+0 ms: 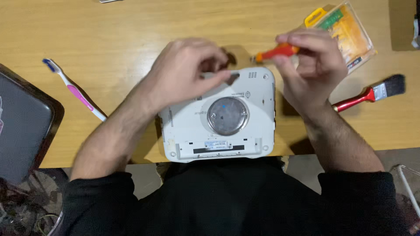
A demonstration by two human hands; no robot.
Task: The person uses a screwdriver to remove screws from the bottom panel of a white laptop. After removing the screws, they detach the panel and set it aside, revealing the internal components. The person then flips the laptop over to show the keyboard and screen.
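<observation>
The person is working on a white device (218,120) lying bottom-up at the near edge of the tabletop (131,35), its round silver disc (227,116) facing the camera. The right hand (313,70) is pinching a small orange screwdriver (280,51), fingers closed around its handle, the tip pointing left toward the device's far edge. The left hand (186,72) is resting on the device's far left corner, its fingers (218,78) curled nearly shut and touching the casing beside a dark opening; whether they are holding anything small is too blurred to tell.

To do this well, the left hand should be pressing the casing flat while the driver is being kept square to the screw head, turned lightly so the tip is not slipping.

A toothbrush (74,89) is lying to the left, a red-handled paintbrush (372,94) to the right, and a yellow blister pack (345,32) beyond the right hand.
</observation>
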